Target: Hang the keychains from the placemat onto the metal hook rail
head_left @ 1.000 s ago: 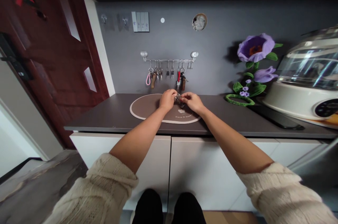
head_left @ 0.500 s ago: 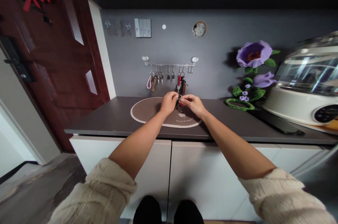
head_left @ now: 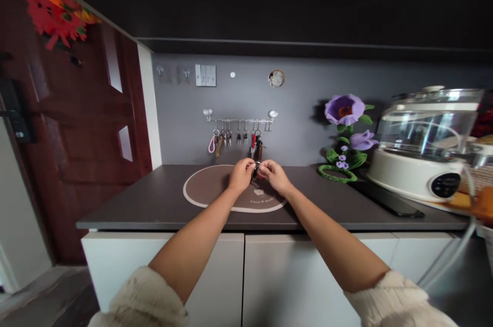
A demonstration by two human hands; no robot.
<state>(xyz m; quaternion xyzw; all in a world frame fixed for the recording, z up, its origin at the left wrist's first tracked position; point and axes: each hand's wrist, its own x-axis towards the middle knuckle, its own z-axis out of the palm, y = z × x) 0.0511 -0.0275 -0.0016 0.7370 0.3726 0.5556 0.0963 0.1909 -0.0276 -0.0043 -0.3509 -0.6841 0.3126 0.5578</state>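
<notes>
"What's in your hands?"

"My left hand (head_left: 241,174) and my right hand (head_left: 275,177) meet at the fingertips, both pinched closed on a small metal key ring (head_left: 257,166). A dark fob (head_left: 254,176) hangs from the ring, though it's too small for me to make out any detail."

"Where's the ring?"

"It's between my hands, over the right part of an oval brown place mat (head_left: 208,191). I can't tell how far above the mat it is."

"And around your grip?"

"Beyond my fingers, a steel rail (head_left: 239,120) on the grey wall (head_left: 296,96) holds a row of hanging keys (head_left: 239,137), with a pink loop strap (head_left: 211,145) at its left end. Off to the right of my hands stands a purple flower decoration (head_left: 344,110), then a white cooker with a glass lid (head_left: 419,142). To the left is a dark red wooden door (head_left: 77,111). Below my hands, the dark countertop (head_left: 115,211) sits on white cabinets (head_left: 285,278)."
</notes>
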